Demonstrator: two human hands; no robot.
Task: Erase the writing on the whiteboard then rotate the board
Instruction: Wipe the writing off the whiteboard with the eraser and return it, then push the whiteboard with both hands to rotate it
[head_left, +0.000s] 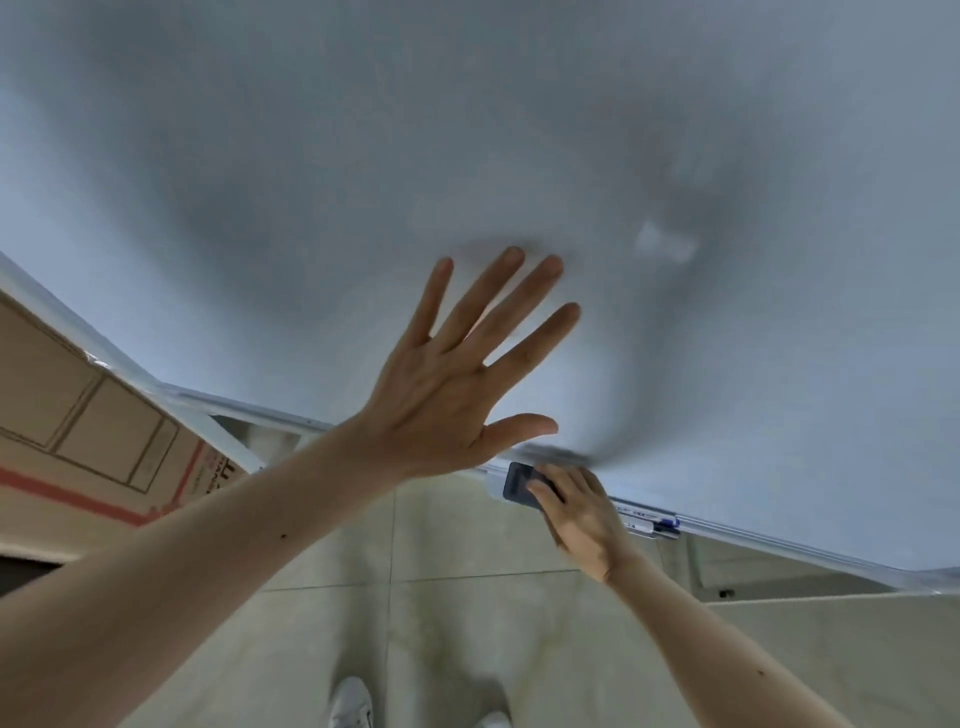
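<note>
The whiteboard (311, 182) fills the upper part of the head view, and I see no writing on its white surface. My left hand (457, 379) is open with fingers spread, flat against or very near the board above its lower edge. My right hand (576, 512) is lower, at the board's tray ledge, with its fingers on a dark blue eraser (519, 486). The eraser sits at the bottom rail of the board.
Two markers (652, 522) lie on the tray ledge just right of my right hand. A large cardboard box (78, 421) stands at the left behind the board's frame. Pale floor tiles (467, 623) and my white shoes (353, 701) are below.
</note>
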